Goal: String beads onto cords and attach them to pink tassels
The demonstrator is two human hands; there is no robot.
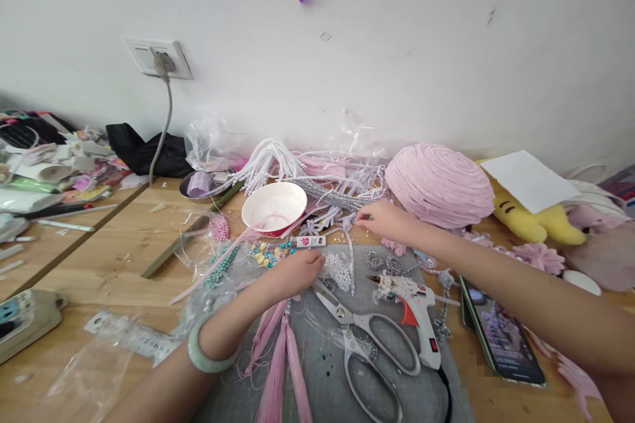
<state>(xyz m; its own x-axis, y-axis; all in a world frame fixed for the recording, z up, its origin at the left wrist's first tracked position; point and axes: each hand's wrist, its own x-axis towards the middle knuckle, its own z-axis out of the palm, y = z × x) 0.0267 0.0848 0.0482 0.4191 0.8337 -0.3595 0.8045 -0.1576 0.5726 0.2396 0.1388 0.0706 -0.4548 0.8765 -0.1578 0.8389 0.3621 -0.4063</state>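
My left hand [300, 272], a jade-green bangle [211, 357] on its wrist, is curled with its fingertips beside a heap of white pearl beads [340, 271]. Whatever its closed fingers hold is hidden. Farther back, my right hand [384, 219] pinches its fingers together near silver bead strands [330, 193] and loose small beads; I cannot make out anything in the pinch. Large scissors [350, 327] lie partly open on the grey mat [317, 383], their tips close to my left hand. Pink tassels [280, 370] lie below it. Behind it are a small labelled tube [310, 241] and teal and gold beads [270, 254].
A white glue gun [419, 317] with an orange trigger rests under my right forearm, its cord trailing forward. Nearby lies a lit phone [503, 337]. Behind stand a white bowl [274, 205], a pink wound dome [439, 185] and a yellow plush [536, 218]. Scraps crowd the left.
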